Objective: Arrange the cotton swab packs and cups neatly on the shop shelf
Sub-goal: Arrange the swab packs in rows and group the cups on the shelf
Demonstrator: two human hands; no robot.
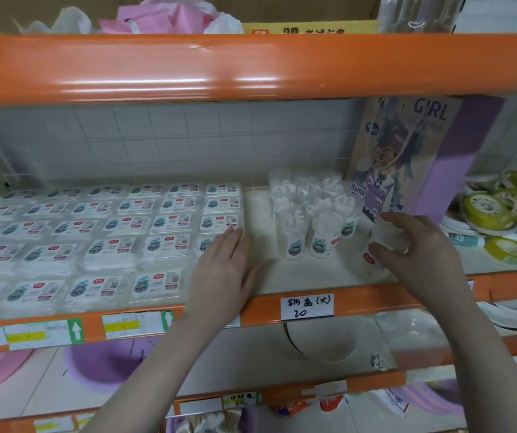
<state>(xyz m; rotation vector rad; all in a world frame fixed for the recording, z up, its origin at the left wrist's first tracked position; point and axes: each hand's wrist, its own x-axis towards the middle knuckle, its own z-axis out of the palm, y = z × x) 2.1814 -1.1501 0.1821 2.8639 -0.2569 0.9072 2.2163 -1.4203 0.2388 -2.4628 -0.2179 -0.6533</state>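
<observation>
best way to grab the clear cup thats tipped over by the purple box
Take the cup round its middle wall from the front right, where the right hand already wraps it. It lies tilted near the shelf edge, with upright cups crowding its left.

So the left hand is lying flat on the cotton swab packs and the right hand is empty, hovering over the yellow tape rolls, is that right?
Not quite. The head view shows the right hand holding a clear cup near the shelf's front edge, left of the yellow tape rolls. The left hand does lie flat on the cotton swab packs.
</observation>
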